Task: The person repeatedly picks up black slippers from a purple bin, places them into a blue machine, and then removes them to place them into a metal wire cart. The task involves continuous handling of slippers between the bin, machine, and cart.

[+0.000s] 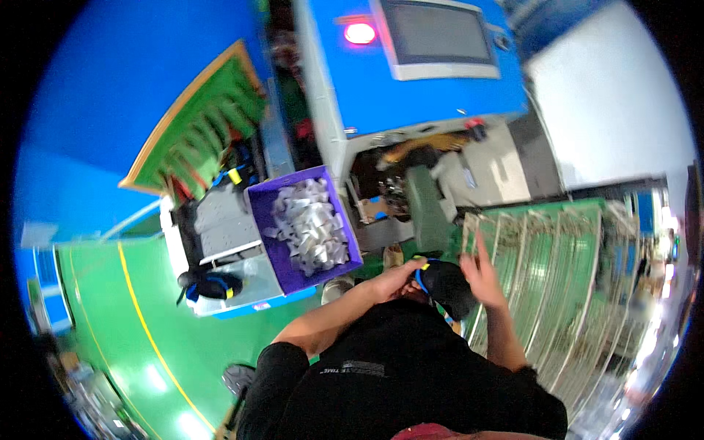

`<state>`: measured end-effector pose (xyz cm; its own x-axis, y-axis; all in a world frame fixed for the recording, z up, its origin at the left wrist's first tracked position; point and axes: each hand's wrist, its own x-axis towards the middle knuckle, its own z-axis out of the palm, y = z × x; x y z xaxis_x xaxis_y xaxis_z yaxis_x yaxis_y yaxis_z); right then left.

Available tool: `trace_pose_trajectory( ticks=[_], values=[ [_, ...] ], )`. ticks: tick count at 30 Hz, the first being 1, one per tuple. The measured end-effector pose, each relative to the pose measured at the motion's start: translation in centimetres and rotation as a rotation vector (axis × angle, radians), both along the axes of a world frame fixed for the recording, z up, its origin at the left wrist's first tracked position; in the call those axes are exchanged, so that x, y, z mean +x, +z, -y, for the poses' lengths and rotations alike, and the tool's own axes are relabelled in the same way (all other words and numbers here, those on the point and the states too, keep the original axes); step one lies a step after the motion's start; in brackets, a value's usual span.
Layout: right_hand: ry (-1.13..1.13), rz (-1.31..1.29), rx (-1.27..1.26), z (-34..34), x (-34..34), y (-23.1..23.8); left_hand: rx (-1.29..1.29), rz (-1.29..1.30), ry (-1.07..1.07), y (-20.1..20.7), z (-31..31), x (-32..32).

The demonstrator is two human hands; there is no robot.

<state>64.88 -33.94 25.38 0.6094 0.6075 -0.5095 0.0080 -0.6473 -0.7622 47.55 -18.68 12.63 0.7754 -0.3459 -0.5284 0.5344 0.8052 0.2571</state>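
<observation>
In front of my chest, my left hand (398, 283) is closed on a black rounded thing with a blue edge and a yellow tab (453, 287); its exact kind does not show. My right hand (481, 277) is at the right side of that thing, fingers stretched out and pointing away from me. Whether the right palm touches it, I cannot tell. A similar black thing with blue and yellow trim (213, 284) lies on the cart at the left.
A purple bin (265, 253) full of shiny metal pieces (312, 224) stands on the grey cart (220, 218). Ahead rises a blue machine (418, 95) with a screen (438, 31) and a lit red lamp (359, 33). Wire racks (539, 271) stand at the right.
</observation>
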Motion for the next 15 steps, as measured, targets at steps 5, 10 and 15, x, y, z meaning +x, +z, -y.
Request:
trace_pose_trajectory(
  ticks=[5, 10, 15],
  values=[
    [0.583, 0.633, 0.332, -5.0, 3.4, -11.6, 0.283, -0.157, 0.051, -4.2, 3.2, -2.4],
    [-0.029, -0.204, 0.548, -0.6, 4.6, -4.7, 0.465, -0.339, 0.201, -1.6, 0.0, -1.5],
    [-0.379, 0.396, 0.222, 20.5, 9.6, 8.9, 0.478, -0.407, 0.362, -2.1, -0.2, -1.6]
  ],
)
